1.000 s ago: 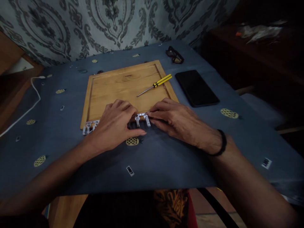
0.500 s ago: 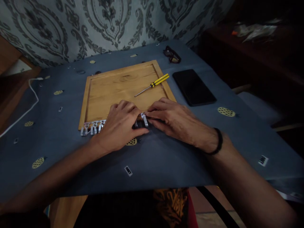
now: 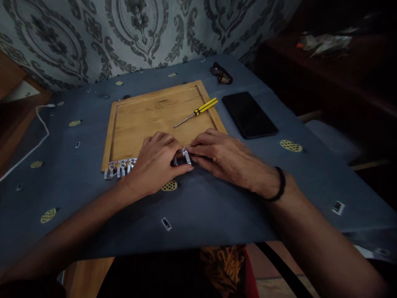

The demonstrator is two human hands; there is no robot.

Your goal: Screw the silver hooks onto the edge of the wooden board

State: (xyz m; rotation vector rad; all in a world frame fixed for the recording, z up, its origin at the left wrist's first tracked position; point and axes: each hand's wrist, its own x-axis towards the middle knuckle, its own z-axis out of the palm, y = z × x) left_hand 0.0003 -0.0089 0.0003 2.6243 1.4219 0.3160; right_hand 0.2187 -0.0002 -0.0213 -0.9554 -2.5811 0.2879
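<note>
A wooden board (image 3: 139,120) with a raised rim lies on the cloth-covered table. Along its near edge sits a row of silver metal hooks (image 3: 122,167), several showing at the left. My left hand (image 3: 156,163) is curled over this edge, fingers on the board and thumb stretched below it, hiding part of the row. Another silver hook (image 3: 186,156) shows between my hands. The closed fingertips of my right hand (image 3: 221,157) pinch beside the top of that hook; any smaller part in them is hidden. A yellow-handled screwdriver (image 3: 201,109) rests on the board, its shaft pointing left.
To the right of the board lies a black tablet or phone (image 3: 249,115), with dark-framed glasses (image 3: 221,73) beyond it. A white cable (image 3: 43,124) runs down the left side. Patterned cloth (image 3: 139,33) rises behind the table (image 3: 124,231), whose near edge faces me.
The whole view has shifted slightly, so everything appears a little further left. Both hands keep nearly the same hold around the hook at the board's edge.
</note>
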